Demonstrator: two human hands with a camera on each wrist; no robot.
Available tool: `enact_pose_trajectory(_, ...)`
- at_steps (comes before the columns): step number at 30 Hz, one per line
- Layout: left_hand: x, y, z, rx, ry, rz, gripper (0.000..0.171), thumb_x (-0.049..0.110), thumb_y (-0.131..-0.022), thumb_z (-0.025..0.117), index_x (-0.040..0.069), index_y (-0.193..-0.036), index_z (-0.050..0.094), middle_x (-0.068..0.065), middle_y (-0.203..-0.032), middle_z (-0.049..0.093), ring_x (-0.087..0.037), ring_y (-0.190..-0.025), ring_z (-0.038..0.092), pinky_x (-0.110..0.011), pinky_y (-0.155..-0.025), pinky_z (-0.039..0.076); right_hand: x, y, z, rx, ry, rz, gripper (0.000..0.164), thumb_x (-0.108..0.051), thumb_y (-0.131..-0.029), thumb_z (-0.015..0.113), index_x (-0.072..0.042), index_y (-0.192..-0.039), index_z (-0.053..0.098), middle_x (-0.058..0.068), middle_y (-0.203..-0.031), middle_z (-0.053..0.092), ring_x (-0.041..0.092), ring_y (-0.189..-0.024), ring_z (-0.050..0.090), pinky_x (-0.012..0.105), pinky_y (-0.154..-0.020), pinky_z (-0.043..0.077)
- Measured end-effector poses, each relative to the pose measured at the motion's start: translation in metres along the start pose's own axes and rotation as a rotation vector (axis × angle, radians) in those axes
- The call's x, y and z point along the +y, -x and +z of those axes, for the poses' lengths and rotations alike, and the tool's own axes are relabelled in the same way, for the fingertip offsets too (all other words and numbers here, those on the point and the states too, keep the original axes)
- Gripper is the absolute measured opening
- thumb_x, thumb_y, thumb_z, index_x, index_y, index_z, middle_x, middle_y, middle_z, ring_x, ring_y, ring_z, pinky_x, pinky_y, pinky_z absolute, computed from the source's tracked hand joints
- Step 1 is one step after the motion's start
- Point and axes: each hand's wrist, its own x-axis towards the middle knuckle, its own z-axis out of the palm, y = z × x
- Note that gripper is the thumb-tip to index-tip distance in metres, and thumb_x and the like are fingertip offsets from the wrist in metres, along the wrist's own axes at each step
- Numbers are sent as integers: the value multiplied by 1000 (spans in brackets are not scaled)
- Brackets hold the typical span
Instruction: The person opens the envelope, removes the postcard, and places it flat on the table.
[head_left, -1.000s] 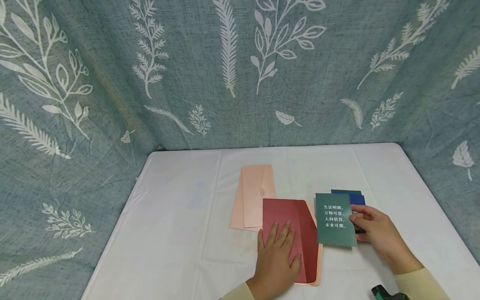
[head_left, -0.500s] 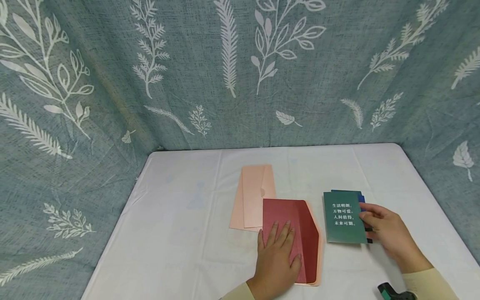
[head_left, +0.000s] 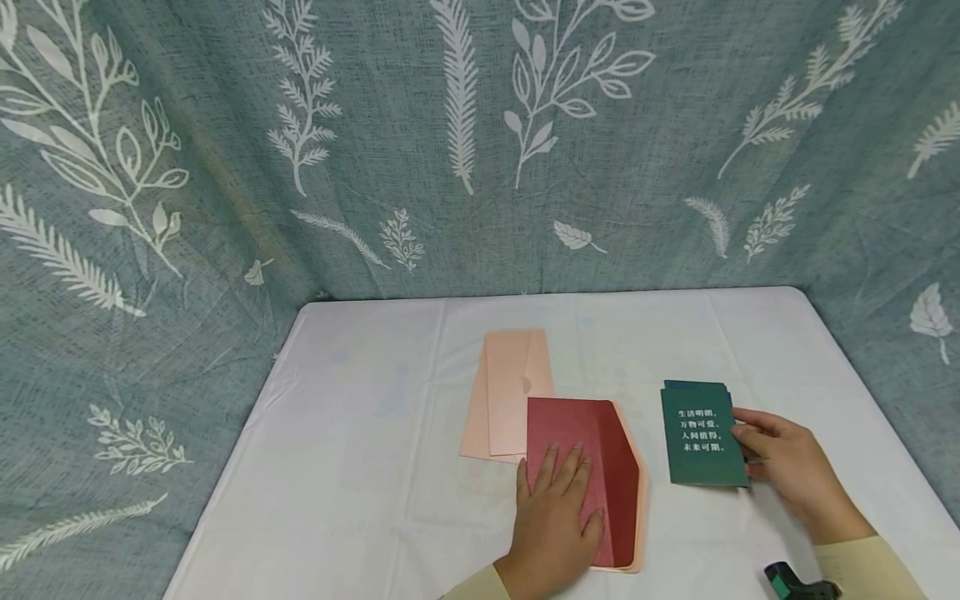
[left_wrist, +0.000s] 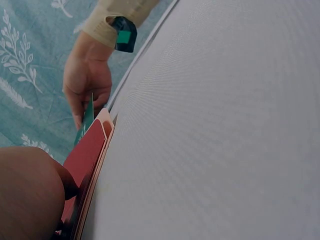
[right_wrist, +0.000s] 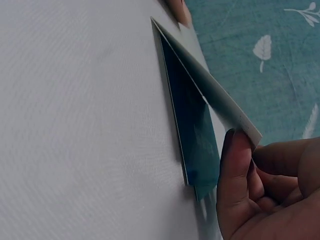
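Note:
My left hand rests with spread fingers on a red envelope, whose pointed flap faces right. Pale pink envelopes peek out from beneath it. To the right, my right hand pinches the right edge of a dark green card printed with white characters. In the right wrist view this pinched card is tilted, its far edge low and its near edge raised between thumb and fingers. Under it lie other cards, dark blue and teal, mostly hidden from the head view.
Behind the red envelope lie more pale pink envelopes, overlapping. A white cloth covers the table. A teal curtain with white leaf patterns hangs along the back and sides. A black and green device sits at the right wrist.
My right hand has carried the green card rightward, from beside the red envelope to over the other cards, covering most of the blue one. The left hand stays where it was.

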Motion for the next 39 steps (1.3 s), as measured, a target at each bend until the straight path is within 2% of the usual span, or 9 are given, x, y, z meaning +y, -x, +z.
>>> enact_pose_trajectory(11,0,0,0,3,-1,1,61,33,-106,63,3,-158,56,-8,-172,38,-37,-160,27,-80,-115,16,6,-3,-2,11,10,10,54,-18,-117,51,18,-157,41,11,-110,73,10,-87,69,33,-70,62)
enact_pose_trajectory(22,1,1,-1,7,-11,2,61,33,-106,63,3,-158,56,-8,-172,39,-37,-160,28,-80,-115,18,8,-2,-9,62,0,56,53,-17,-118,45,18,-157,40,29,-130,64,7,-88,67,31,-76,63)
enact_pose_trajectory(28,1,0,-1,8,-6,4,62,33,-106,64,2,-158,56,-9,-172,39,-37,-160,27,-80,-115,17,10,-1,-10,69,27,38,53,-18,-118,45,19,-155,41,32,-131,64,6,-89,68,29,-76,62)
enact_pose_trajectory(34,1,0,-2,10,-1,6,61,33,-106,64,2,-158,56,-9,-172,39,-37,-160,28,-81,-115,17,9,1,-1,133,138,-45,50,-22,-117,52,15,-150,51,25,-117,68,6,-87,66,23,-72,60)
enact_pose_trajectory(39,0,0,-2,4,-9,6,61,33,-106,64,2,-158,56,-9,-172,39,-37,-160,28,-80,-115,17,1,9,10,172,250,-182,48,-25,-115,59,12,-146,58,24,-117,70,5,-89,63,18,-70,55)
